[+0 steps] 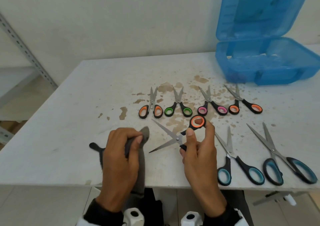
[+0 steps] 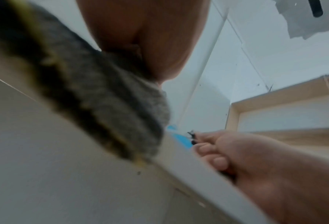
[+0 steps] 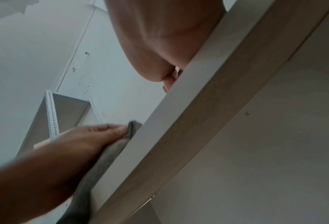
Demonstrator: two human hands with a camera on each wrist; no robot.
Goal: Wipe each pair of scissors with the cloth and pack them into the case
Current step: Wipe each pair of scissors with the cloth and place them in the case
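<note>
Head view, fuzzy grey cloth [image 1: 136, 149], pointed steel orange-ringed scissors [image 1: 180, 135]

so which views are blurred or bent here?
Head view: sharp on the hands, though the blue case smears and the table edge bows. Left wrist view: cloth close and badly blurred. Right wrist view: soft throughout, table edge filling the frame.

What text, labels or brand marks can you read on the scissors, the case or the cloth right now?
None readable.
The blue case shows only moulded ridges, no legible lettering.
The scissors in the right hand and those on the table bear no visible print.
The grey cloth is plain.
</note>
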